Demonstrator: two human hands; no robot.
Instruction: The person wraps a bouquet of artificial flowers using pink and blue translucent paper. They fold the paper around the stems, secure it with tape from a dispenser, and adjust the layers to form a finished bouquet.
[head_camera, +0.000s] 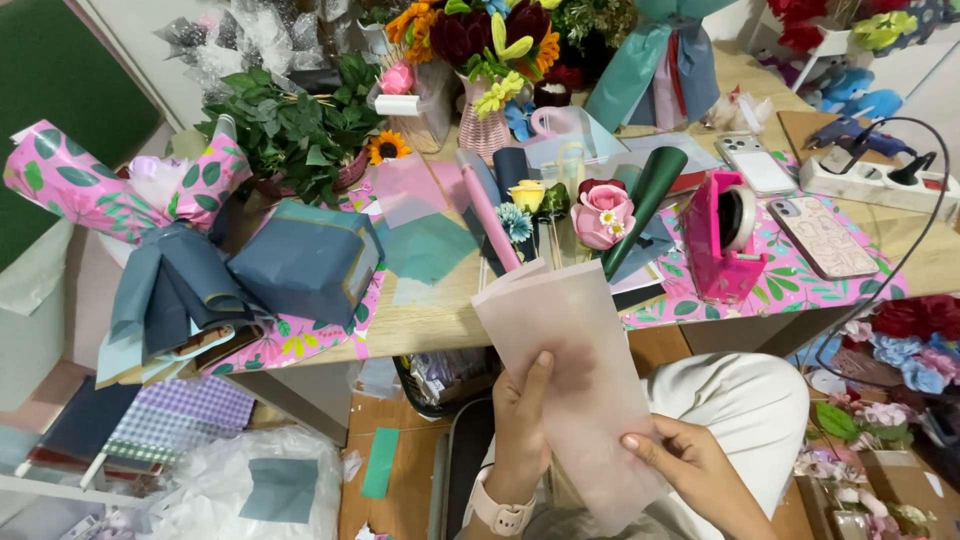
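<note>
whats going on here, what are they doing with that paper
A seated person holds a folded sheet of pale pink translucent paper in both hands: the left hand grips its left edge, the right hand pinches its lower right edge. Ahead, the wooden table is crowded with a pink paper rose, a pink tape dispenser and rolled wrapping sheets.

We see the folded sheet (575, 370) in front of the table (440, 325) edge, left hand (520, 420) behind it, right hand (690, 470) at its right edge. On the table beyond: artificial rose (603, 213), rolled cone (645, 195) just right of it, tape dispenser (725, 235) further right, then two phones (825, 235). Power strip (870, 180) at far right. Folded paper stack (305, 260) at left, leafy plant (295, 125) behind it.
</note>
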